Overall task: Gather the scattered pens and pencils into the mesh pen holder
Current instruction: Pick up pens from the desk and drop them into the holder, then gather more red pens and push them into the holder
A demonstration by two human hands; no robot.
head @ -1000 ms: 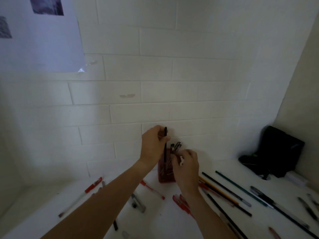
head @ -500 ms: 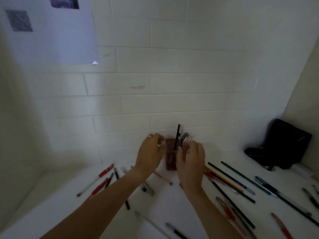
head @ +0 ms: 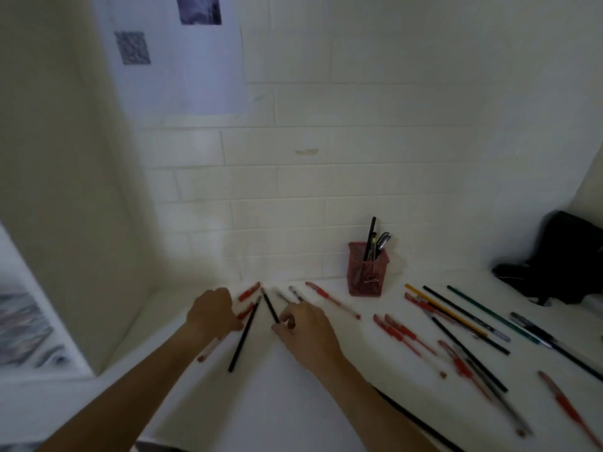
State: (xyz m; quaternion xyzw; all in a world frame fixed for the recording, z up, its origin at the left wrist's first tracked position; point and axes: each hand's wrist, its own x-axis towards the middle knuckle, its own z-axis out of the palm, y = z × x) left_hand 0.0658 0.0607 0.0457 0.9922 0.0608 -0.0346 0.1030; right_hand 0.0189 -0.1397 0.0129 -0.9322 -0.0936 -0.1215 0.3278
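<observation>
The mesh pen holder (head: 368,272), red and upright, stands on the white tabletop (head: 293,386) close against the white brick wall (head: 359,125), with a tall black pen (head: 371,238) and a few others sticking out of its top. A sheet of paper (head: 182,60) with dark printed patches hangs on the wall at upper left, and a black bag (head: 564,259) sits in the right corner. Scattered pens and pencils lie to the right of the holder: red pens (head: 398,332), a yellow pencil (head: 447,311), a green pencil (head: 489,313) and several long black ones.

The left hand (head: 212,313) rests curled over a red pen (head: 246,311) on the tabletop; the frame is blurred, so whether it grips it I cannot tell. The right hand (head: 305,324) pinches the near end of a short black pencil (head: 270,305) between thumb and forefinger. A longer black pencil (head: 243,337) lies between the two hands.

Half a second ago both hands were up at the holder, either side of it, with the black pen just going in. Both have since left it and come down to the left cluster of pens, well apart from the holder, and the view has swung left and down.
</observation>
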